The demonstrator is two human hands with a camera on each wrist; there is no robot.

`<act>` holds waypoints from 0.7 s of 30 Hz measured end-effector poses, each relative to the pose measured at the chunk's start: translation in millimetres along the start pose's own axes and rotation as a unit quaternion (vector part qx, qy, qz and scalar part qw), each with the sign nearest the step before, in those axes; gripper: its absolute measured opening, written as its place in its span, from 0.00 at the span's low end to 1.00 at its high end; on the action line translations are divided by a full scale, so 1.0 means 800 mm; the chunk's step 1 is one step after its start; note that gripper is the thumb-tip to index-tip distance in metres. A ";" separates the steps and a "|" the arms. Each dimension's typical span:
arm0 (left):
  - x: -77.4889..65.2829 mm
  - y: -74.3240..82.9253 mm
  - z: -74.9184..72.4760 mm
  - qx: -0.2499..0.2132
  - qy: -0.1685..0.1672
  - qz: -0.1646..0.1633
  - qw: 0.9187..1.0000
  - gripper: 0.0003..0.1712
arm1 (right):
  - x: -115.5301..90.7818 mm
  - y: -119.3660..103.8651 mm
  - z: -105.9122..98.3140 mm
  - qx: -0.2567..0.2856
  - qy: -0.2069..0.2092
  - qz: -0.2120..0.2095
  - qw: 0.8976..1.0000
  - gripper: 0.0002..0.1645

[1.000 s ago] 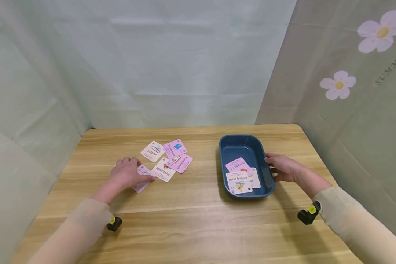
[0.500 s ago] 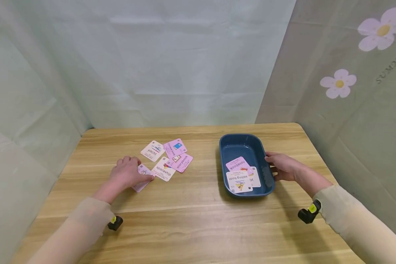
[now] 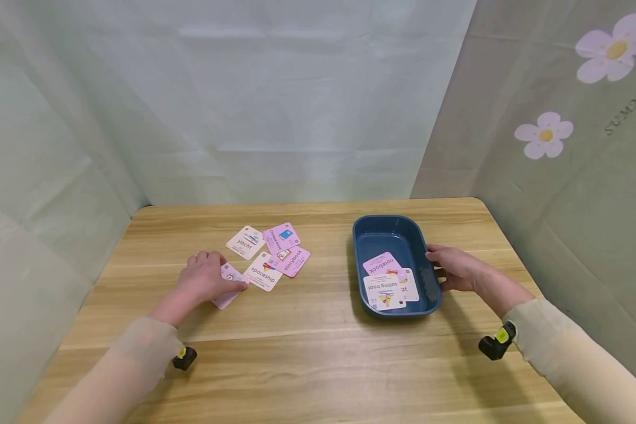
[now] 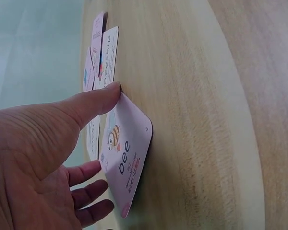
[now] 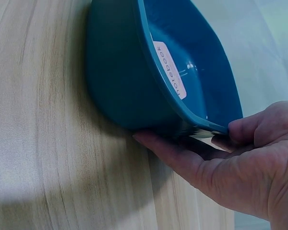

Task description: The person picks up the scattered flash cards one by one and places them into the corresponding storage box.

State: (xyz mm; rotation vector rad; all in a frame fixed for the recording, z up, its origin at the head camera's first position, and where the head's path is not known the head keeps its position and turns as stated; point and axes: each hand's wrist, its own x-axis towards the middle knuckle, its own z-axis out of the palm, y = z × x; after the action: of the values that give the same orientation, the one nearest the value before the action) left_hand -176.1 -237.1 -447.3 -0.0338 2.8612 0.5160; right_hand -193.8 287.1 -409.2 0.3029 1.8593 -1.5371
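Note:
At the left of the table, my left hand (image 3: 204,277) pinches a pink "bee" card (image 4: 129,148) by its edges, thumb at one corner and fingers along another side. In the left wrist view the card is close to the wood; whether it is lifted I cannot tell. My right hand (image 3: 452,268) grips the right side of a dark blue tray (image 3: 389,227), thumb on the rim and fingers against the outer wall. Inside the tray lie a pink "notebook" card (image 3: 380,264), a white "sailing boat" card (image 3: 384,291) and a partly covered white card (image 3: 411,285).
Just beyond the left hand, a "yacht" card (image 3: 245,242), a "Chinese book" card (image 3: 281,237), a "storybook" card (image 3: 294,263) and a "spaceship" card (image 3: 263,272) lie close together, some overlapping. They rest on a wooden table (image 3: 307,359) with cloth walls around it.

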 end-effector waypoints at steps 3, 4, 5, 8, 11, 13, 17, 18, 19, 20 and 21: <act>0.000 0.000 -0.002 -0.002 0.003 0.002 1.000 0.51 | 0.000 0.000 0.000 0.000 0.000 -0.001 1.000 0.35; 0.000 -0.001 -0.002 -0.002 0.003 0.003 1.000 0.50 | 0.000 0.001 0.000 0.000 0.000 -0.001 1.000 0.35; 0.001 -0.001 -0.002 -0.003 0.003 0.002 1.000 0.50 | 0.000 0.001 -0.001 0.000 -0.001 -0.001 1.000 0.35; 0.002 -0.003 -0.004 -0.004 0.001 0.002 1.000 0.48 | 0.000 0.001 -0.001 0.001 -0.002 -0.001 1.000 0.35; 0.004 -0.004 -0.005 -0.009 -0.004 0.000 1.000 0.47 | 0.001 0.001 -0.001 0.002 -0.002 -0.001 1.000 0.35; 0.006 -0.006 -0.007 -0.015 -0.010 -0.003 1.000 0.45 | 0.001 0.001 -0.001 0.002 -0.002 -0.001 1.000 0.35; 0.008 -0.009 -0.011 -0.029 -0.028 -0.007 0.999 0.42 | 0.002 0.001 -0.002 -0.001 -0.003 -0.002 1.000 0.35; 0.009 -0.010 -0.013 -0.032 -0.033 -0.006 0.999 0.41 | 0.002 0.001 -0.002 -0.001 -0.003 -0.003 1.000 0.35; 0.008 -0.010 -0.015 -0.034 -0.037 -0.005 0.999 0.40 | 0.002 0.001 -0.002 -0.001 -0.003 -0.003 1.000 0.35; 0.008 -0.010 -0.017 -0.034 -0.041 -0.004 0.999 0.39 | 0.002 0.001 -0.002 -0.002 -0.003 -0.003 1.000 0.35; 0.007 -0.010 -0.019 -0.033 -0.045 -0.001 0.998 0.39 | 0.002 0.001 -0.002 -0.002 -0.003 -0.003 1.000 0.35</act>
State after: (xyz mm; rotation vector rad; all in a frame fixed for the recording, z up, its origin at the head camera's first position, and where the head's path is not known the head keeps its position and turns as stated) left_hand -184.8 -250.1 -437.5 -0.0238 2.7552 0.5951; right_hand -195.0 288.3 -410.8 0.2902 1.8604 -1.5372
